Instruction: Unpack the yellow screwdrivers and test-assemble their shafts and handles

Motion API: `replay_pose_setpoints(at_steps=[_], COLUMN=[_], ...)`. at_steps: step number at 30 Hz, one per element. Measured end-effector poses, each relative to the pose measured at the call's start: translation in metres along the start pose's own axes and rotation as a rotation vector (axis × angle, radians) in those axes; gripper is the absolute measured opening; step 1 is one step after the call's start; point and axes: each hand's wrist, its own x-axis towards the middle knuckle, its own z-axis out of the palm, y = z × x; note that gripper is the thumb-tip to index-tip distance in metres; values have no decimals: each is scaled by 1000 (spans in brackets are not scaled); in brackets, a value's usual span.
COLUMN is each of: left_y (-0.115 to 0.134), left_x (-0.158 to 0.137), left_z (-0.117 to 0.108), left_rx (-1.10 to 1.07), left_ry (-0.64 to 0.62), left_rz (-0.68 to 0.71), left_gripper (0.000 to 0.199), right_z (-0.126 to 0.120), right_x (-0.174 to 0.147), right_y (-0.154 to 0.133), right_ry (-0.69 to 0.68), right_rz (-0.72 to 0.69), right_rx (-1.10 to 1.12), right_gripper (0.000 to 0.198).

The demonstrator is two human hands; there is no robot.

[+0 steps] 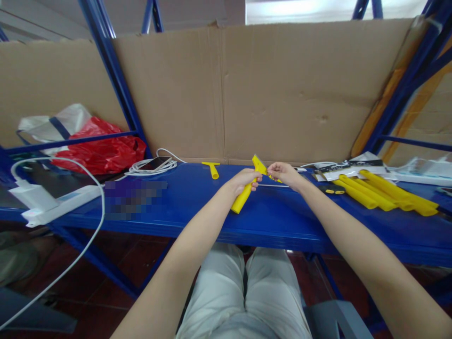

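My left hand (246,177) is wrapped round a yellow T-shaped scraper (240,200), its round handle slanting down toward me. The wide head tilts up past my fingers. Against the right end of that head, my right hand (283,172) has its fingertips pinched together; whatever is between them is too small to make out. Behind my left hand, a short yellow T-shaped piece (213,171) lies on the blue table (190,197). A thin pale rod (277,185) rests on the table beneath my hands.
Several yellow tubes (383,194) lie at the right, beside black-and-yellow tools (331,189) and plastic packaging (353,168). On the left are a white power strip (67,202), a coiled white cable (151,167) and a red plastic bag (102,146). Cardboard (282,94) walls the back.
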Motion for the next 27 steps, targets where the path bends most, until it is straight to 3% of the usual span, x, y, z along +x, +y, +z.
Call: replay_pose_setpoints(at_steps=[10, 27], left_y=[-3, -4], left_x=[4, 7], left_z=[-3, -7], left_rx=[-83, -208], left_ry=[-38, -101], left_rz=[-63, -107], left_gripper=[16, 18], right_z=[4, 5], right_x=[-3, -1], right_y=[-4, -1], right_ry=[0, 45], right_rz=[48, -30], right_rx=[10, -73], right_gripper=[11, 12])
